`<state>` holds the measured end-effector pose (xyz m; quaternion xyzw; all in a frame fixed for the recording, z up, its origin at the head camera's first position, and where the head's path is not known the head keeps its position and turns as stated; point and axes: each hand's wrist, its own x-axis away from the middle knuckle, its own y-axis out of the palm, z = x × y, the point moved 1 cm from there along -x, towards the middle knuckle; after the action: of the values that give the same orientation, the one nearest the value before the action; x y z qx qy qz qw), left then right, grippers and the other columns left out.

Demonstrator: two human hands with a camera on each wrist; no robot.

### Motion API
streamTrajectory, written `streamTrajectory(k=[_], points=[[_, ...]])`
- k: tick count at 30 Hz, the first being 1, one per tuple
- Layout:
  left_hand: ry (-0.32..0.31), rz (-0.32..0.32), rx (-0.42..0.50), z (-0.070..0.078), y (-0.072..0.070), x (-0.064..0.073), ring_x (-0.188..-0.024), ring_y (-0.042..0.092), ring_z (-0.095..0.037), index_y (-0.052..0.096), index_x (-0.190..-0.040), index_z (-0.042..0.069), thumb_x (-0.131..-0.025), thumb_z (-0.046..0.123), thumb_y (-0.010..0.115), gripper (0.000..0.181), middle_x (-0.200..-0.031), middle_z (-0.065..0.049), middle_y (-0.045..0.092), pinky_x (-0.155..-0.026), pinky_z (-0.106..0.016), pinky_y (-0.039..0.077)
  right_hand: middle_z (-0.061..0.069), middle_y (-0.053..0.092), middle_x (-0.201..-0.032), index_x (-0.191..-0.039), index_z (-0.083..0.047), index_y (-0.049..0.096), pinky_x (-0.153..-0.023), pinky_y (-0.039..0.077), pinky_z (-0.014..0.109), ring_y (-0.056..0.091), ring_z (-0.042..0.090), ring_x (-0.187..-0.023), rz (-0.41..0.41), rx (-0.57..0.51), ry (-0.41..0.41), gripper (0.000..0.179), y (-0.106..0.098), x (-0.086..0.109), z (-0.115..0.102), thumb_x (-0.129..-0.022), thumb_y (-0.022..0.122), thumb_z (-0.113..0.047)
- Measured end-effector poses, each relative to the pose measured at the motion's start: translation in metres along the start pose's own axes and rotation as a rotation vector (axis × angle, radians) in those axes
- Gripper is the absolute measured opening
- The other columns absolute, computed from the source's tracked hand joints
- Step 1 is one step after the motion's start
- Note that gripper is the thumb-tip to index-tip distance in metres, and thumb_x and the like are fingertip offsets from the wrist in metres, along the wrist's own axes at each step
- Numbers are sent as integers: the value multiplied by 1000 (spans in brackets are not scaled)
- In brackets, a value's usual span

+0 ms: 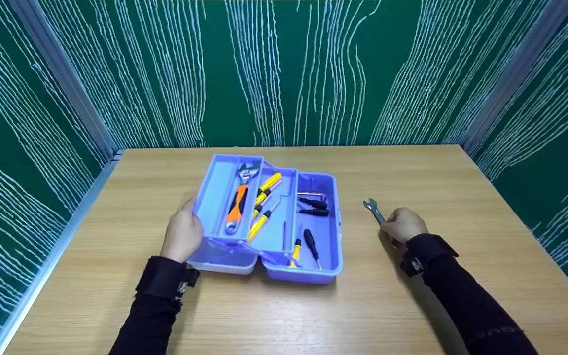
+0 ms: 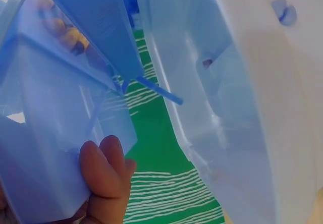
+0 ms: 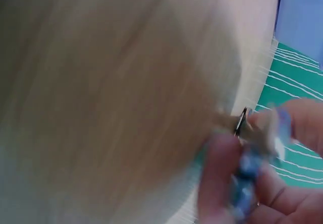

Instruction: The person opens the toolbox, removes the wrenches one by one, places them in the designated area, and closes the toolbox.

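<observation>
A purple-blue toolbox (image 1: 339,231) stands on the table with its stepped trays folded out to the left. My left hand (image 1: 182,232) grips the outer edge of the upper tray (image 1: 210,209); in the left wrist view its fingers (image 2: 105,168) curl against the blue plastic. An adjustable wrench (image 1: 237,202) with an orange and black handle lies in that tray. My right hand (image 1: 404,225) pinches a small open-end wrench (image 1: 373,209), low over the table right of the box. In the right wrist view, blurred, the fingers (image 3: 219,163) close around it.
Yellow-handled screwdrivers (image 1: 260,226) lie in the middle tray. Several black-handled tools, among them a screwdriver (image 1: 310,242), lie in the box's bottom with an L-shaped metal key (image 1: 311,194). Green, white-streaked panels (image 1: 303,74) border the wooden table (image 1: 284,320) behind and at both sides.
</observation>
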<state>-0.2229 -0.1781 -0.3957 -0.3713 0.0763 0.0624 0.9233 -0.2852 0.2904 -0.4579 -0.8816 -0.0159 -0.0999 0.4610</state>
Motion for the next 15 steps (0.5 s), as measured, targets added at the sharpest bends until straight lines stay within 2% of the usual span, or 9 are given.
streamTrajectory(k=[7,10,15], points=[[1,1,17,0,-1,0,-123,42,-39,30,-137,-11,-92,-3,28,46,-136,-30,38,-105,-46,33,6,60,-60,-77,0,58,-46,47,27,58,14,-47,-49,-1,14,15,-2,0,-2,-82,59,-15],[-10,-8,24,0,-1,0,-117,48,-38,29,-138,-11,-92,-3,28,47,-138,-30,37,-105,-46,32,6,63,-58,-71,0,60,-44,47,26,58,14,-45,-51,7,9,15,-1,0,-2,-79,60,-13],[-18,-17,26,0,-1,0,-120,45,-39,28,-138,-11,-92,-3,28,47,-138,-30,36,-106,-46,32,6,63,-54,-66,1,61,-42,47,26,58,14,-43,-63,11,3,16,-1,-1,-2,-77,61,-11]])
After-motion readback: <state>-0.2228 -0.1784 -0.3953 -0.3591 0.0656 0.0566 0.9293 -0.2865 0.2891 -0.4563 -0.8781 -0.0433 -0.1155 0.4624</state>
